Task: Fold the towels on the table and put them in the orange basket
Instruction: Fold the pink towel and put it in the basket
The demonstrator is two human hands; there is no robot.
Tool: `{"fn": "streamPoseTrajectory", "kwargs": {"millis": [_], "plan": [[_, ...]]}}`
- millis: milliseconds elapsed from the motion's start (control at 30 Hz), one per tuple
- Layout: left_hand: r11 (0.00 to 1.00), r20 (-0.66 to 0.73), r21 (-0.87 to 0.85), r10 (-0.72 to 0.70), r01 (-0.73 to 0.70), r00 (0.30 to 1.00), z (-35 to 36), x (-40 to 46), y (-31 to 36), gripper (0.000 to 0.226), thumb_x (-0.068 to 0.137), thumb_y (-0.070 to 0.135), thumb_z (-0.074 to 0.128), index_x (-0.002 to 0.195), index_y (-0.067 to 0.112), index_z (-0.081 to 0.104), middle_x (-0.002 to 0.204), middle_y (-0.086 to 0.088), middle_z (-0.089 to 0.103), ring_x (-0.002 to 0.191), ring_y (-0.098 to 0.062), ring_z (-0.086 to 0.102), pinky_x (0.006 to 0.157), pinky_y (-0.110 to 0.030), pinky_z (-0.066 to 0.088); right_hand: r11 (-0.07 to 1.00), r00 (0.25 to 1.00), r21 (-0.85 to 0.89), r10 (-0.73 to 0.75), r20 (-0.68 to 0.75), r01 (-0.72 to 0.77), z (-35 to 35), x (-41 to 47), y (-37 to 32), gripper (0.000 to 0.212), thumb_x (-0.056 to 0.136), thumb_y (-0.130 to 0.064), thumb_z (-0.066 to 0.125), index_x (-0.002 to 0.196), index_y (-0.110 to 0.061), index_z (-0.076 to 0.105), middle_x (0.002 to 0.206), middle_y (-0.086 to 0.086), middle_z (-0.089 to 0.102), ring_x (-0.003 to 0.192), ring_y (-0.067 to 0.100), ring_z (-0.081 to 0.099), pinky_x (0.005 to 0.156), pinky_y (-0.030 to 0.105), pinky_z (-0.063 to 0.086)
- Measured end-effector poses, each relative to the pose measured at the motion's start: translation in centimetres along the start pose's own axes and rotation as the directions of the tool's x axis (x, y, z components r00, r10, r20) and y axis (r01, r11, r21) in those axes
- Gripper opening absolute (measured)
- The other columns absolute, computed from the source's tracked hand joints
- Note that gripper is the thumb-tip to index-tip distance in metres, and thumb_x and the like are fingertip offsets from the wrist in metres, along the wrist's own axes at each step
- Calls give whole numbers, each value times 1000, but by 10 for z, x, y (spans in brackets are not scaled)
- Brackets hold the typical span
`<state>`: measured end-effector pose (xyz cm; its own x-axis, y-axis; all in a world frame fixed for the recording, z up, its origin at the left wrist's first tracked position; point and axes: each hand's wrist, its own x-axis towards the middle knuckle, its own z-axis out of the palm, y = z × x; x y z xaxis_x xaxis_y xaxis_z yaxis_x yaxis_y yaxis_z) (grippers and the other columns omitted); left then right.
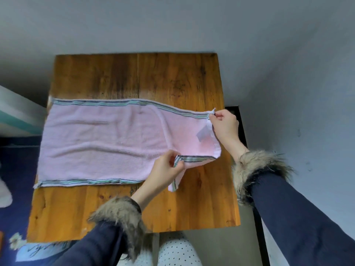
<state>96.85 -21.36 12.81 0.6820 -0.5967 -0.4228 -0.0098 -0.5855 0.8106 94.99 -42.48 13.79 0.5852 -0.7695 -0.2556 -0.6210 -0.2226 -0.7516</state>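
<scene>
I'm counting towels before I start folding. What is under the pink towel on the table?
Around the pink towel only the bare wooden table shows. Both hands, left and right, pinch its right end. Anything beneath the flat cloth is covered and cannot be seen.

Single head-worn, wide-angle view. The camera looked forward and steeply down from above the near edge of the wooden table (pixel 96 204), close enough that both sleeved forearms entered from the bottom of the frame. The tabletop filled the centre, its far edge toward the top, where the grey wall (pixel 172 25) rose. Lines bowed toward the margins. No second view was available for overlap.
</scene>
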Motion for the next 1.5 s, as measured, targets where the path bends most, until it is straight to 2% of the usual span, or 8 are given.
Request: {"fn": "streamPoseTrajectory", "kwargs": {"millis": [300, 533, 733, 867, 1000, 1133, 1300, 1500], "plan": [[994, -276, -105, -23, -6, 961, -145, -29, 2, 28, 83, 20, 68, 59, 21, 53, 46, 11, 41, 46, 3, 42, 46, -15, 29, 974, 972, -22, -222, 77, 224, 59, -28, -151, 19, 87, -21, 58, 84, -4, 67, 85, 7, 68, 82, 22, 56, 64, 19, 29], [883, -288, -469, -121, -30, 950, -252, -70, -43, 16, 88, 14, 61, 73, 16, 65, 61, 7, 56, 58, -6, 49, 55, -17, 39, 968, 954, 35, -250, 167, 247, 140, -64, -247, 13, 82, -20, 58, 73, -12, 62, 88, 12, 70, 86, 31, 66, 82, 39, 54], [870, -510, -493, -299, 10, 806, -310, -89, -108, 18, 86, 12, 58, 70, 17, 63, 57, 9, 54, 52, -4, 47, 55, -20, 39, 967, 912, 105, -253, 323, 231, 231, -85, -293, 19, 83, -16, 54, 64, -16, 55, 80, 9, 67, 72, 28, 70, 72, 47, 58], [857, -600, -498, -452, 134, 660, -310, -84, -157, 10, 88, 19, 56, 81, 23, 62, 83, 3, 63, 78, -15, 58, 65, -27, 43, 970, 892, 234, -162, 423, 65, 287, -91, -295, 8, 89, -9, 52, 82, -7, 55, 79, 9, 63, 54, 13, 67, 63, 33, 60], [836, -578, -436, -545, 334, 607, -297, -70, -199, 30, 90, 15, 51, 120, 12, 53, 120, -10, 55, 114, -30, 50, 90, -36, 42, 988, 858, 75, -156, 490, 137, 321, -84, -266, 17, 90, -19, 50, 102, -7, 55, 96, 11, 63, 83, 21, 66, 81, 39, 56], [846, -576, -110, -482, 522, 660, -275, -61, -217, 58, 89, 16, 48, 143, 15, 27, 152, -14, 18, 139, -33, 14, 111, -50, 18, 889, 820, -288, -150, 552, 356, 330, -74, -219, 37, 92, -23, 48, 125, -5, 51, 124, 14, 57, 113, 29, 54, 96, 35, 42], [834, -417, 330, -291, 442, 861, -236, -51, -221, 62, 94, 27, 41, 149, 22, 13, 157, -11, -10, 143, -30, -17, 113, -54, -10, 588, 717, -538, -104, 690, 604, 326, -57, -160, 53, 92, -21, 51, 140, -8, 34, 144, 18, 35, 132, 34, 32, 105, 38, 28], [807, -202, 447, -330, 387, 922, -211, -35, -231, 81, 90, 58, 40, 149, 29, -8, 154, -10, -27, 139, -31, -29, 108, -62, -11, 416, 698, -632, -10, 716, 654, 306, -54, -110, 82, 87, -37, 56, 147, -34, 0, 157, -2, -14, 144, 29, -8, 107, 62, 26]]}}
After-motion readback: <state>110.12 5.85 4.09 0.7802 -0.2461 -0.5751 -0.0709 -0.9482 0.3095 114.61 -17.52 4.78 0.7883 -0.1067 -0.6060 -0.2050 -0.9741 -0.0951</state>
